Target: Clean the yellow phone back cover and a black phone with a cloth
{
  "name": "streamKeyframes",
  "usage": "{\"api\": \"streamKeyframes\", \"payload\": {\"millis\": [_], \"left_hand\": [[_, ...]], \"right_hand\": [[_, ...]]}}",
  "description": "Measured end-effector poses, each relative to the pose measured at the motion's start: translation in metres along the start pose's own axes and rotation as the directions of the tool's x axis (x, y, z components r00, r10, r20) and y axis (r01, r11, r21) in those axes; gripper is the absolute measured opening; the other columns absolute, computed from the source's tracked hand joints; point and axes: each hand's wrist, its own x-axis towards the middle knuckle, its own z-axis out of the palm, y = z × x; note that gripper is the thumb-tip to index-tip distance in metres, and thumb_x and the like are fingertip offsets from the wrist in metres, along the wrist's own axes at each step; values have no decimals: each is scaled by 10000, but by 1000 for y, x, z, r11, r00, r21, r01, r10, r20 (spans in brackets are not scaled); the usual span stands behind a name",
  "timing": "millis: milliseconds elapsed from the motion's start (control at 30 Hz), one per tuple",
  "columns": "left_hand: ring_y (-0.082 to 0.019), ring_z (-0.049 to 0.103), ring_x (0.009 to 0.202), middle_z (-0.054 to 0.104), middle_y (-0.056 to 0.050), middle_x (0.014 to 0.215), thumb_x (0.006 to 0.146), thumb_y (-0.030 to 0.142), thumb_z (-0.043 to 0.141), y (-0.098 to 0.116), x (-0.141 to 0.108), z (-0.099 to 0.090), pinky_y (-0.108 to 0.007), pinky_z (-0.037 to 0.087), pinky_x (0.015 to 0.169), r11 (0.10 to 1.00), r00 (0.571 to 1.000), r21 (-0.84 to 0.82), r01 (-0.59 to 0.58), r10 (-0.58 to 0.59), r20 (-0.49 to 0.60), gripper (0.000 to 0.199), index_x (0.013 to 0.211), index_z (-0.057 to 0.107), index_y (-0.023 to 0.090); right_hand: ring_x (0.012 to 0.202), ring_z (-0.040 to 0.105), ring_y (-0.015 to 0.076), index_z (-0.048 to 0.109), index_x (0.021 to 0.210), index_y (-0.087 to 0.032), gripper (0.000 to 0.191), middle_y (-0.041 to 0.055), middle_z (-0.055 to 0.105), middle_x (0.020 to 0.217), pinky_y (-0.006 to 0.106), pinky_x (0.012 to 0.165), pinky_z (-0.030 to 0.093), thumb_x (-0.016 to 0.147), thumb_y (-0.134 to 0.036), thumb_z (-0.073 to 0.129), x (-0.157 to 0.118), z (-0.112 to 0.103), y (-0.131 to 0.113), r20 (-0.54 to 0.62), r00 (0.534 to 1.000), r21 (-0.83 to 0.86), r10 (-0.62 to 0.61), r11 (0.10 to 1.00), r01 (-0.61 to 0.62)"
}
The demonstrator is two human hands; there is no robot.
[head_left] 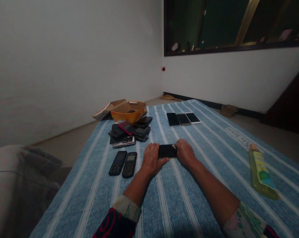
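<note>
A dark smartphone lies sideways low over the striped cloth, held at both ends. My left hand closes on its left end, thumb along the near edge. Fingers of my right hand are bent around the right end. Just left of my left hand, two black keypad phones lie side by side. Behind them is a heap of mixed phones, one with a pink frame. Farther back on the right, three smartphones lie in a row, the rightmost white-edged.
An open orange cardboard box stands behind the heap. On the right, a bottle of yellow-green liquid lies on the blue striped cloth. A pale, plastic-covered piece stands beyond the left edge. Walls rise behind.
</note>
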Motion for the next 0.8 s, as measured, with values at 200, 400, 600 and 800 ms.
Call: {"api": "streamKeyframes", "payload": {"millis": [200,400,600,800], "left_hand": [[-372,439,1267,523,-170,1292,729,471,731,-1,-1,3,-552,362,1066,1000,1000,11,7,-7,-6,688,1276,467,147],[-344,474,1226,535,-141,1245,734,460,733,2,-2,0,-525,393,1047,1000,1000,12,7,-6,-17,669,1265,457,162],[-342,469,1230,530,-133,1241,724,439,755,4,-3,0,-515,387,1058,1000,1000,11,19,-19,-17,662,1250,457,169],[-343,460,1243,520,-135,1265,724,436,753,5,-2,0,-527,381,1054,999,999,5,38,-38,-23,670,1262,450,176]], "right_hand": [[1011,545,208,707,938,-131,281,107,641,1004,259,814,376,897,-45,443,0,-4,-2,25,1000,-8,-4,1000,5],[983,574,227,714,943,-125,292,125,643,993,282,754,381,909,-70,430,-16,-16,-8,132,991,-70,-30,997,39],[947,595,221,718,913,-130,296,122,652,971,278,711,367,860,-15,451,-26,-26,-11,205,978,-100,-32,994,53],[908,598,209,719,864,-135,290,113,656,937,274,675,349,863,-15,455,-29,-27,-12,197,979,-102,-51,992,72]]}}
